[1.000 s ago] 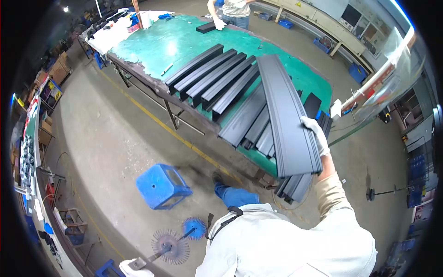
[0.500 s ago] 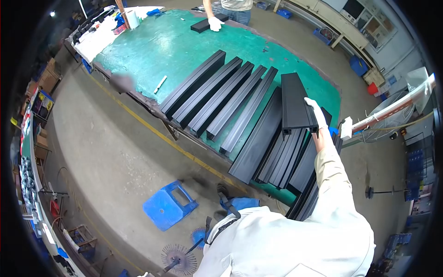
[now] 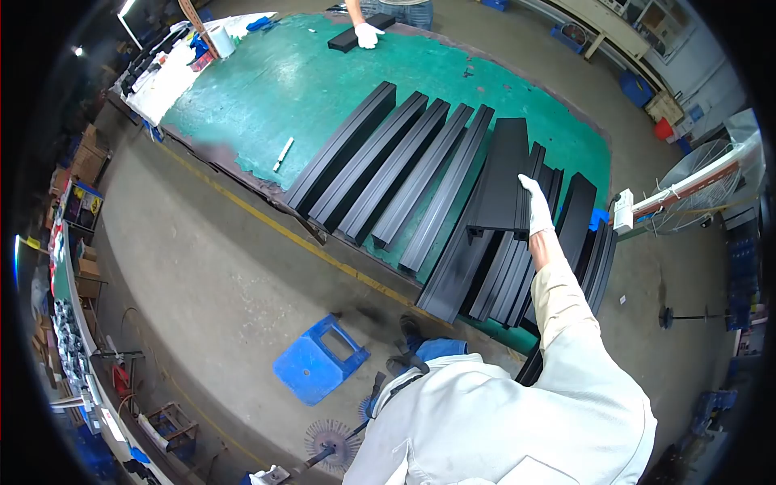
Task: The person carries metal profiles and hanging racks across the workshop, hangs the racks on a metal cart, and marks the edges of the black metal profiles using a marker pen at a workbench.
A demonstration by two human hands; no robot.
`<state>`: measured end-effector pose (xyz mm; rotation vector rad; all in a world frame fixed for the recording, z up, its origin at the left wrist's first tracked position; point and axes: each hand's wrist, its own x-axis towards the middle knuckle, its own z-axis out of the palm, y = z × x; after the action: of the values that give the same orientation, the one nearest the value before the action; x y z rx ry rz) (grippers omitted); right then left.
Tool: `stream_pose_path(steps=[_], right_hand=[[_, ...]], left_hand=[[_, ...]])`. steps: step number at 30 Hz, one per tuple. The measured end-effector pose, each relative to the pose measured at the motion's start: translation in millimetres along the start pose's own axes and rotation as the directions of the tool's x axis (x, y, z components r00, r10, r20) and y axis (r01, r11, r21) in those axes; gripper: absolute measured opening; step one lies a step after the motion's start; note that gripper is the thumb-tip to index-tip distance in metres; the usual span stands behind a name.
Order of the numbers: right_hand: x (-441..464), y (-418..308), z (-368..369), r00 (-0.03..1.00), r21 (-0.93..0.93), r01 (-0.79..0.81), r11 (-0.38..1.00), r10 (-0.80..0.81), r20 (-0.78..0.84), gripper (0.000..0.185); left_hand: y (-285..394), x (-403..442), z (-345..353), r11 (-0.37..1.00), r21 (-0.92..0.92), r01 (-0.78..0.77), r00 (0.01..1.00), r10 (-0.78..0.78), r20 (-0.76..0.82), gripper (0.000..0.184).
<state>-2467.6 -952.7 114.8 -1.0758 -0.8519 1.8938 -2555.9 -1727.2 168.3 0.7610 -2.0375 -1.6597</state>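
Note:
My right hand (image 3: 537, 208), in a white glove, grips the right edge of a long black grooved profile (image 3: 499, 178). The thumb side lies along the edge; the fingers underneath are partly hidden. This profile is raised at a tilt over other black profiles (image 3: 508, 271) on the green-topped table. To its left, several similar black profiles (image 3: 396, 174) lie side by side, slanting across the table. More black profiles (image 3: 578, 210) lie just right of my hand. My left hand is out of view.
Across the green table (image 3: 267, 93), a co-worker's gloved hand (image 3: 368, 35) rests by a black piece (image 3: 343, 40). A white marker-like stick (image 3: 284, 153) lies near the left edge. On the floor stand a blue stool (image 3: 311, 384) and a spoked disc on a rod (image 3: 331, 444).
My right hand and the gripped profile have shifted left, over the neighbouring profiles, uncovering more profiles on the right. The camera view has also turned slightly.

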Motion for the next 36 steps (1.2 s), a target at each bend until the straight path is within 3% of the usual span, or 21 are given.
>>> stream_pose_path(steps=[2,8,11,14,15,18,20,30,36], right_hand=[[6,5,0,0.998,-0.044,0.066,0.997,-0.067,-0.014,0.031],[12,3,-7,0.999,0.091,-0.018,0.996,0.015,0.037,0.034],[7,22,-12,0.993,0.128,-0.104,0.986,0.095,0.071,0.035],[3,50,-20,0.999,-0.119,-0.031,0.992,0.030,-0.010,0.042],[4,61,-26,0.999,-0.119,-0.041,0.992,0.040,-0.016,0.042],[16,94,-30,0.980,-0.522,0.161,0.838,-0.196,-0.013,0.061],[9,108,-17,0.985,-0.501,0.124,0.857,-0.168,-0.044,0.067],[11,169,4,0.987,-0.403,0.015,0.915,-0.078,-0.140,0.109],[8,190,16,0.991,-0.541,-0.052,0.840,-0.023,-0.131,0.101]], left_hand=[[-4,1,4,1.000,0.026,-0.016,1.000,0.015,0.006,0.030],[-6,0,7,0.993,0.117,-0.019,1.000,0.017,0.019,0.029],[-39,23,-1,0.999,-0.009,0.031,1.000,-0.030,0.005,0.025],[-54,30,-7,0.997,-0.069,0.042,0.999,-0.042,0.003,0.025],[-54,33,-10,0.998,-0.060,0.032,0.999,-0.031,0.022,0.026],[-57,31,-16,1.000,-0.016,0.001,0.997,0.000,0.075,0.026],[-57,27,-23,0.998,0.052,-0.037,0.987,0.029,0.161,0.026],[-47,-6,-28,0.998,0.023,-0.054,0.989,0.050,0.136,0.027],[-38,-24,-30,0.999,0.004,-0.048,0.986,0.047,0.159,0.027]])
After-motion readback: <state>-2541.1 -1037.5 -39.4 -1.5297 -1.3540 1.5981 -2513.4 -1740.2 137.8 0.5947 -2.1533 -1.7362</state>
